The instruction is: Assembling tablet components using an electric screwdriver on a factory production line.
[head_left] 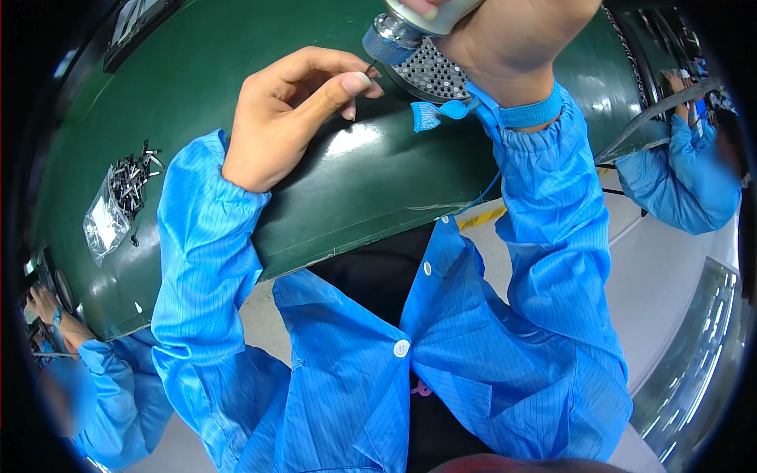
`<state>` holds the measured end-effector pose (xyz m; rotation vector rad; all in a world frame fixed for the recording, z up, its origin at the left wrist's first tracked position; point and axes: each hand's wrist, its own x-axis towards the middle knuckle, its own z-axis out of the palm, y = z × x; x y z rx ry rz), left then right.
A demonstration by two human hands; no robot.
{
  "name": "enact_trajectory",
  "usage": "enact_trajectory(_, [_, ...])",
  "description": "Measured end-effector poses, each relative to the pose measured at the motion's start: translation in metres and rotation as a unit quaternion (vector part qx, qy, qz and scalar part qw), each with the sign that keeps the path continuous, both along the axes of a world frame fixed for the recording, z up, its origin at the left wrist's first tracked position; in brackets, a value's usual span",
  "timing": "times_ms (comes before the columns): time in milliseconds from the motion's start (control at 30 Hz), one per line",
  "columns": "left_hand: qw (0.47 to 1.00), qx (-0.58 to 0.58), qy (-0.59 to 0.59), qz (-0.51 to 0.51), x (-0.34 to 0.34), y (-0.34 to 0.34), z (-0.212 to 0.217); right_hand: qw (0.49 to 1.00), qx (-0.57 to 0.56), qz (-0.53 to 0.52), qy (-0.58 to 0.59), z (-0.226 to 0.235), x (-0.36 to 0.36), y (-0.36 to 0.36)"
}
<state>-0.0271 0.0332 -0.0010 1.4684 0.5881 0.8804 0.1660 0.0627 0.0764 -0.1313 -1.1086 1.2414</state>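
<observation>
My left hand [284,110] is over the table, thumb and forefinger pinched on a thin dark pin [371,68]. Its tip meets, or nearly meets, the end of a cream-coloured handheld tool with a knurled silver collar [392,38]. Wrapped round that tool's body is my right hand [505,39], partly cut off by the upper edge. Beneath the tool lies a round grey plate [432,72] full of small holes, partly hidden by my right hand. A blue wrist strap [535,112] circles my right wrist, with a blue ribbed band end [426,117] hanging beside it.
On the green table [339,213], left of my arm, small black and silver parts [132,180] spill from a clear plastic bag [104,225]. A dark-framed flat object [138,31] lies at the far left. Blue-sleeved people sit at the left [118,402] and right [682,177].
</observation>
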Motion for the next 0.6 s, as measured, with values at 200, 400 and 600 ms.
enact_trajectory(200, [0.999,-0.038,-0.017,-0.021,0.002,0.003,-0.001,0.987,0.134,-0.052,-0.076,-0.002,0.000,0.007])
enact_trajectory(400, [0.998,-0.050,-0.025,-0.023,0.000,0.003,-0.004,0.994,0.029,-0.089,-0.062,0.008,-0.004,-0.008])
enact_trajectory(600, [0.997,-0.067,0.015,-0.024,-0.001,0.001,-0.002,0.996,-0.041,-0.064,-0.051,0.016,0.002,-0.017])
